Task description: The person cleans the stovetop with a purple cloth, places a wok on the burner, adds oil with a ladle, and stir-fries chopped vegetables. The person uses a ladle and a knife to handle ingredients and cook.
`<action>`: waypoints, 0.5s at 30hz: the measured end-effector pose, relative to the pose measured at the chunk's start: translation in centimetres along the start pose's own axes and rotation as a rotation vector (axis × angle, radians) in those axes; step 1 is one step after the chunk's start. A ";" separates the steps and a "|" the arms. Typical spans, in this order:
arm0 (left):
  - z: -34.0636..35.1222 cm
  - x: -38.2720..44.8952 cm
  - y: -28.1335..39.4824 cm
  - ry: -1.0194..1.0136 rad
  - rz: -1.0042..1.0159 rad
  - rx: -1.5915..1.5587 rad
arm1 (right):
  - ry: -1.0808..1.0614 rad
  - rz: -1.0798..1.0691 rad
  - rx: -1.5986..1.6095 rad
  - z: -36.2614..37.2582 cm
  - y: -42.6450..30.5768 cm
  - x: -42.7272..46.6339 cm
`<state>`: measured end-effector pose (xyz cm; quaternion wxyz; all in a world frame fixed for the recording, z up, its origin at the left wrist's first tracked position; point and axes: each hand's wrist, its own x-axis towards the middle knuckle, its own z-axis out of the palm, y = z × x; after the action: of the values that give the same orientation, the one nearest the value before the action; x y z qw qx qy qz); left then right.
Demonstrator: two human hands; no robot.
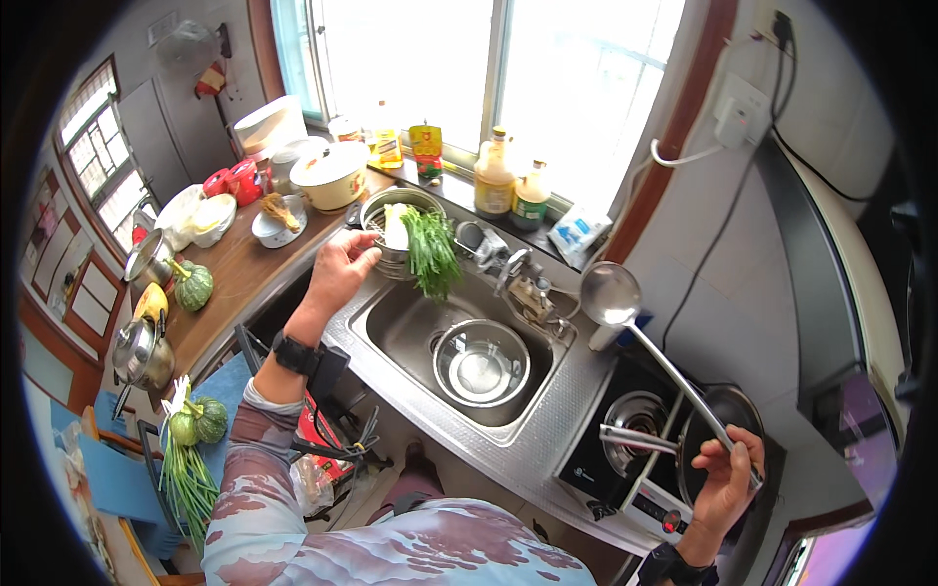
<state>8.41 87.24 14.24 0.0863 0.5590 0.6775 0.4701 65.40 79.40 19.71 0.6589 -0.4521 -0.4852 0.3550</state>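
Note:
My right hand (722, 476) grips the handle end of a long metal ladle (678, 373). Its round bowl (610, 291) is raised over the counter to the right of the faucet. My left hand (343, 265) is at the near left side of a metal pot (401, 196), thumb and fingers bent towards its rim. Whether the fingertips hold the rim cannot be made out. Leafy greens (432, 253) with a pale stalk (396, 225) lie across the pot, their leaves drooping towards the sink. A metal basin (481, 362) stands inside the stainless sink (418, 388).
Below the ladle handle is a black cooktop (586, 469) with a pan (722, 425). A faucet (531, 282) rises behind the sink. Sauce bottles (495, 179) line the windowsill. The wooden counter (242, 286) carries an enamel pot (330, 176) and a green squash (193, 286).

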 end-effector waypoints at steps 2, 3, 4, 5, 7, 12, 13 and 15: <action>-1.7 2.2 -3.0 0.103 -0.046 -0.027 | -0.061 0.054 0.079 4.6 1.3 1.0; -2.6 3.5 -4.8 0.131 -0.063 -0.017 | -0.109 0.081 0.122 6.9 2.0 1.6; -3.6 4.9 -6.5 0.150 -0.071 0.003 | -0.129 0.078 0.137 9.3 2.8 2.1; -4.5 6.4 -8.3 0.177 -0.057 0.025 | -0.153 0.097 0.153 11.8 3.7 2.6; -6.2 9.8 -12.0 0.197 -0.092 0.026 | -0.193 0.109 0.165 16.9 5.4 3.7; -9.3 19.4 -19.2 0.312 -0.144 0.120 | -0.276 0.175 0.231 29.9 9.4 6.6; -9.7 21.2 -20.3 0.321 -0.162 0.198 | -0.292 0.175 0.245 32.4 10.1 7.2; -9.8 24.7 -22.1 0.358 -0.135 0.207 | -0.295 0.207 0.258 36.8 11.2 8.3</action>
<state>-21.71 104.17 13.48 -0.0620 0.4257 0.7625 0.4832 32.02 99.96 16.20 0.5934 -0.3547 -0.4778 0.5420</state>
